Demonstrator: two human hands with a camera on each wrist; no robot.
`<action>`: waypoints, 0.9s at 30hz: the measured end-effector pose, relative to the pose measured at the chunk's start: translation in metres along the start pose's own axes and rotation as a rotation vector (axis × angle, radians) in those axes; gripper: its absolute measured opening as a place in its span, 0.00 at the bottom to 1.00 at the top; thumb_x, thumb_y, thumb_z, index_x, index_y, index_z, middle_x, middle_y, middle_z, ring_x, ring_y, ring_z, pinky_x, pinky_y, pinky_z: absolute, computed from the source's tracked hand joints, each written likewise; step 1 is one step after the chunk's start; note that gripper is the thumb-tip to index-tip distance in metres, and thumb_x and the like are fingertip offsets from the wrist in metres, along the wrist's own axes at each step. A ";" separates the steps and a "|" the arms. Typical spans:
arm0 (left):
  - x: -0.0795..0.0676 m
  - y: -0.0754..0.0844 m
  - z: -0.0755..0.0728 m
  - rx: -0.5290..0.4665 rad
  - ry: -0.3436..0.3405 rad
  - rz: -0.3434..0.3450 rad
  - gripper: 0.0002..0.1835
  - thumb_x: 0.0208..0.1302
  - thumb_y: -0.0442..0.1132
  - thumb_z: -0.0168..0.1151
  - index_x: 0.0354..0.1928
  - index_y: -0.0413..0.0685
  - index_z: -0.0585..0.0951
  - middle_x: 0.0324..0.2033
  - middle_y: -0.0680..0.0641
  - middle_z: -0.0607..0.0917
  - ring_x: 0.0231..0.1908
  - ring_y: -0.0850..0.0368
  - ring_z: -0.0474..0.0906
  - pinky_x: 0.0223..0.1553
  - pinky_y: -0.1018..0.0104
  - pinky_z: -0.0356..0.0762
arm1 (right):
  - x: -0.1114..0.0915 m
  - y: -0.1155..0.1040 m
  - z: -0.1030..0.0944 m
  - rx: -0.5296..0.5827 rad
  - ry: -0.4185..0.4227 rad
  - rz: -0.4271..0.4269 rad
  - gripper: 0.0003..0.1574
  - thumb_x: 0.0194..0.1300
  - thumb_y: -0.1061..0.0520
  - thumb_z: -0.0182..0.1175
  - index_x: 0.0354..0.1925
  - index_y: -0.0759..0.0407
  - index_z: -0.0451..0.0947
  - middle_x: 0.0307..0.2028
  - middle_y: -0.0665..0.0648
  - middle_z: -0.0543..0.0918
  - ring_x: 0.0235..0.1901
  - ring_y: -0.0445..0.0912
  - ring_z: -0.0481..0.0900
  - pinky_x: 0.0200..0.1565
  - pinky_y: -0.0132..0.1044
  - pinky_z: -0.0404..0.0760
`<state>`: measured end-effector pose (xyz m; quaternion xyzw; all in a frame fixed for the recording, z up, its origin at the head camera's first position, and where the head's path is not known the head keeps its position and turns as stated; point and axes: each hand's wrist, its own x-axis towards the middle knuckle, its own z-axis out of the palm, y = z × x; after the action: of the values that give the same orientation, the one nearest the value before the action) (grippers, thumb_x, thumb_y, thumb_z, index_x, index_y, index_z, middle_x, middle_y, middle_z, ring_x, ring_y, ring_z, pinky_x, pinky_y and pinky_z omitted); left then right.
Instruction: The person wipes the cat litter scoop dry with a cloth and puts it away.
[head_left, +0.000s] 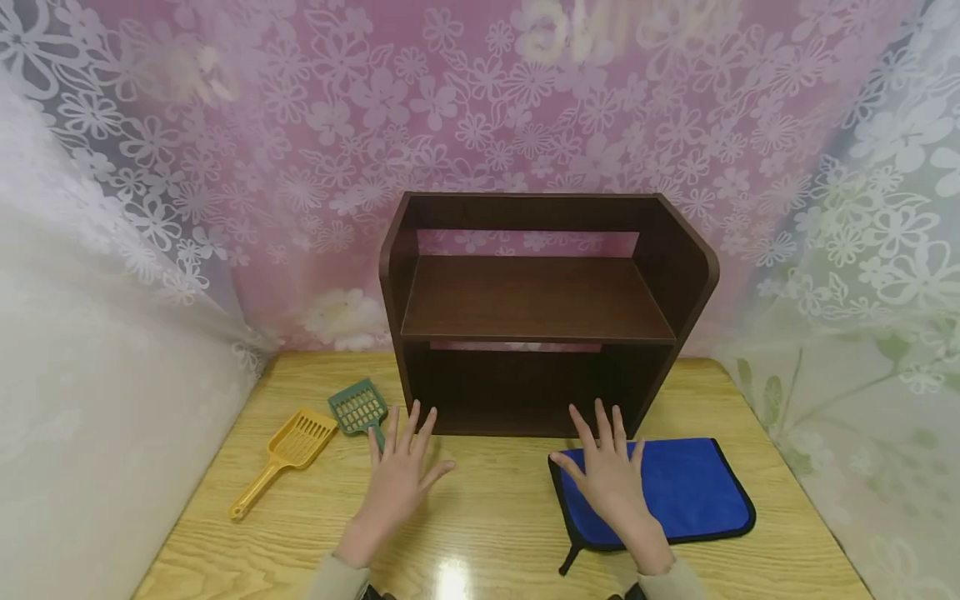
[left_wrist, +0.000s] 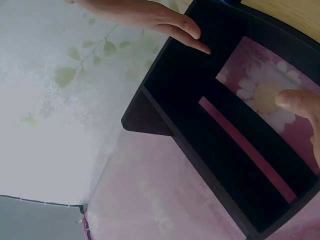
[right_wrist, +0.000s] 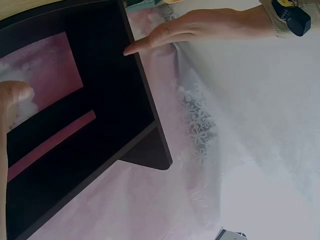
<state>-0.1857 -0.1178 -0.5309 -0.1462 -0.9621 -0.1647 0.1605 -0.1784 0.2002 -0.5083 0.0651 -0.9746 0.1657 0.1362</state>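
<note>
A: Grip state?
B: Both released. We have the left hand palm-down, fingers spread wide, thumb out. Right hand much the same. Neither grasps anything.
A: Contact?
B: Can't confirm. From the head view the left covers part of the green scoop handle, and the right overlaps the left part of the blue cloth. We read both as hovering, but height is hard to judge.
A: So what bites us?
B: Left first. If we close low without checking, we could catch that handle by accident and shove the scoop into the shelf, or into the yellow scoop lying near it.
A: And right?
B: If it drops and drags, the cloth probably slides or bunches against the shelf's front. Soft stuff, no resistance. If we reach forward instead, fingertips could clip the middle board; cause would be misjudged depth in that dark lower bay.
A: Layout further out?
B: Shelf upright, centred toward the back of the table. Scoops on its left, cloth flat at front right, loop toward us. Yellow handle points at the table's left edge, so we'd watch a sideways knock there. Floral curtain behind.
</note>
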 end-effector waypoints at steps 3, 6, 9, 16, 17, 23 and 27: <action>0.001 -0.006 -0.006 -0.070 -0.003 0.019 0.41 0.60 0.65 0.48 0.71 0.60 0.49 0.71 0.48 0.47 0.70 0.45 0.31 0.61 0.32 0.33 | 0.001 0.004 -0.001 0.034 -0.006 0.030 0.47 0.58 0.28 0.50 0.70 0.40 0.49 0.71 0.61 0.46 0.69 0.61 0.38 0.56 0.74 0.40; 0.001 -0.012 -0.011 -0.128 0.008 0.037 0.38 0.63 0.62 0.49 0.71 0.59 0.52 0.71 0.49 0.51 0.70 0.47 0.35 0.61 0.32 0.38 | 0.003 0.008 -0.002 0.057 0.016 0.043 0.45 0.59 0.28 0.49 0.69 0.39 0.51 0.69 0.62 0.52 0.69 0.62 0.42 0.56 0.73 0.44; -0.001 -0.021 -0.015 -0.206 0.022 0.019 0.34 0.65 0.58 0.50 0.70 0.58 0.55 0.69 0.50 0.55 0.70 0.49 0.41 0.62 0.35 0.44 | 0.002 0.012 -0.002 0.071 0.064 0.037 0.43 0.60 0.29 0.49 0.68 0.42 0.56 0.67 0.63 0.58 0.67 0.63 0.48 0.55 0.72 0.48; -0.007 -0.039 -0.023 -0.431 0.060 -0.053 0.26 0.67 0.51 0.50 0.65 0.55 0.65 0.63 0.51 0.67 0.61 0.50 0.63 0.56 0.45 0.65 | -0.001 0.022 -0.001 0.142 0.161 0.017 0.33 0.63 0.36 0.52 0.61 0.51 0.68 0.57 0.62 0.72 0.57 0.62 0.66 0.50 0.63 0.65; -0.008 -0.042 -0.024 -0.449 0.067 -0.063 0.25 0.68 0.50 0.50 0.65 0.54 0.66 0.62 0.51 0.69 0.59 0.51 0.65 0.55 0.46 0.67 | -0.002 0.023 -0.001 0.154 0.163 0.023 0.32 0.64 0.37 0.52 0.60 0.51 0.69 0.56 0.61 0.73 0.55 0.62 0.68 0.48 0.62 0.66; -0.013 -0.064 -0.031 -0.549 0.089 -0.143 0.20 0.70 0.50 0.45 0.60 0.53 0.70 0.57 0.54 0.73 0.59 0.53 0.67 0.56 0.48 0.66 | -0.004 0.035 -0.002 0.190 0.137 0.102 0.30 0.65 0.35 0.48 0.57 0.50 0.72 0.54 0.61 0.75 0.51 0.62 0.71 0.46 0.61 0.69; -0.019 -0.084 -0.037 -0.548 0.137 -0.195 0.18 0.70 0.49 0.46 0.58 0.52 0.72 0.54 0.52 0.77 0.56 0.53 0.71 0.54 0.50 0.69 | -0.005 0.050 -0.002 0.182 0.101 0.140 0.29 0.65 0.35 0.47 0.55 0.50 0.73 0.52 0.61 0.77 0.50 0.61 0.72 0.44 0.60 0.70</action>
<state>-0.1870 -0.2116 -0.5272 -0.0793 -0.8781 -0.4427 0.1632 -0.1819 0.2479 -0.5230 0.0007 -0.9496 0.2655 0.1668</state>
